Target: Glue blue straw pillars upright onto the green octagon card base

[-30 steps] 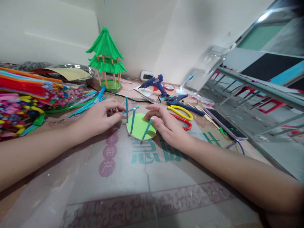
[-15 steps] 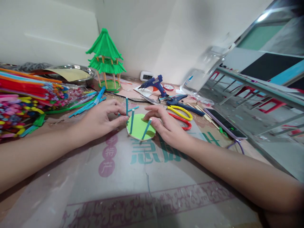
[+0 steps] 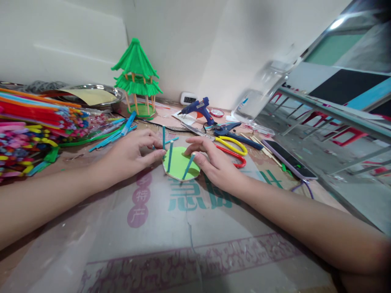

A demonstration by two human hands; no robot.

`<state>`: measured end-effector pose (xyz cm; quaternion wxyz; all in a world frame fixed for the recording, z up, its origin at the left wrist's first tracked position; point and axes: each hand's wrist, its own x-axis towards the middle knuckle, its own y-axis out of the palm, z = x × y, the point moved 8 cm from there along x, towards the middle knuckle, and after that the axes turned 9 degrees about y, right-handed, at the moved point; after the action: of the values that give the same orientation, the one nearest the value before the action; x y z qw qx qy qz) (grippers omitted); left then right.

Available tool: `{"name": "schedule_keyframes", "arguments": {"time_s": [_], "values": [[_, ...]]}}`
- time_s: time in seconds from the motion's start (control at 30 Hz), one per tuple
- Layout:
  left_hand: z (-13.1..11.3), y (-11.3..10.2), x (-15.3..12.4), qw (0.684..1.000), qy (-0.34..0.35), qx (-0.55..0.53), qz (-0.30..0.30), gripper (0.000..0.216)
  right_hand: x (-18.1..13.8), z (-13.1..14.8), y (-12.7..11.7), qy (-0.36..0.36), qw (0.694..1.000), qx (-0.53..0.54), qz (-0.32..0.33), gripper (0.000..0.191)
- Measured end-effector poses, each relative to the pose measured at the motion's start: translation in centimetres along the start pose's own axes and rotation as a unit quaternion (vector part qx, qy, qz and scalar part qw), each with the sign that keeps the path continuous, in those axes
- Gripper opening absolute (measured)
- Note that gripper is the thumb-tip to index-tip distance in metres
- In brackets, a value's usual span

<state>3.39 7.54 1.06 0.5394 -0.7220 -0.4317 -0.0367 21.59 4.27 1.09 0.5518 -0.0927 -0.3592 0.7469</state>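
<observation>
A light-green disc (image 3: 180, 160) with a cardboard-like edge lies on the covered table. Thin blue sticks stand up from it: one near its front left (image 3: 170, 156), one leaning at the front right (image 3: 189, 166), and one at the back left (image 3: 163, 136). My left hand (image 3: 142, 152) has thumb and forefinger closed about the lower part of the back-left stick. Around the disc's right edge curl the fingers of my right hand (image 3: 214, 160), the thumb beside the top of the leaning stick. The fingertips' exact contact is partly hidden.
Behind stands a green-roofed model pavilion (image 3: 136, 79). A blue glue gun (image 3: 198, 108), pliers (image 3: 235, 133), red-and-yellow-handled scissors (image 3: 232, 145) and a phone (image 3: 287, 158) lie right. Colourful pipe cleaners (image 3: 36, 130) are heaped left, near a metal bowl (image 3: 117, 95).
Both hands, the disc and its sticks hold nearly the same places. Only a very slight shift of the whole view shows.
</observation>
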Motion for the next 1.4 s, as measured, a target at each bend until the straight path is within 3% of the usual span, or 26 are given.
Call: {"name": "schedule_keyframes", "arguments": {"time_s": [0.13, 0.3, 0.57, 0.7, 0.93, 1.4], "values": [[0.8, 0.0, -0.3, 0.999, -0.040, -0.028, -0.017, 0.027, 0.0, -0.1, 0.0, 0.004, 1.000, 0.005, -0.001, 0.033], [1.2, -1.5, -0.8, 0.991, -0.090, -0.026, -0.093, 0.027, 0.0, -0.3, 0.0, 0.010, 1.000, 0.004, -0.001, 0.033], [0.5, -2.1, -0.7, 0.990, -0.090, -0.026, -0.110, 0.013, 0.1, -0.1, 0.0, 0.000, 1.000, -0.003, -0.002, 0.032], [-0.8, -2.6, -1.0, 0.991, -0.063, 0.008, -0.118, 0.017, 0.1, -0.1, -0.1, 0.004, 1.000, -0.005, -0.001, 0.032], [-3.4, -0.7, -1.0, 0.999, 0.045, 0.027, -0.012, 0.024, 0.0, 0.1, -0.1, 0.002, 1.000, -0.010, -0.003, 0.032], [-2.4, 0.3, -0.8, 0.999, 0.022, 0.014, 0.027, 0.028, 0.1, 0.1, -0.1, -0.006, 1.000, -0.015, -0.007, 0.031]]}}
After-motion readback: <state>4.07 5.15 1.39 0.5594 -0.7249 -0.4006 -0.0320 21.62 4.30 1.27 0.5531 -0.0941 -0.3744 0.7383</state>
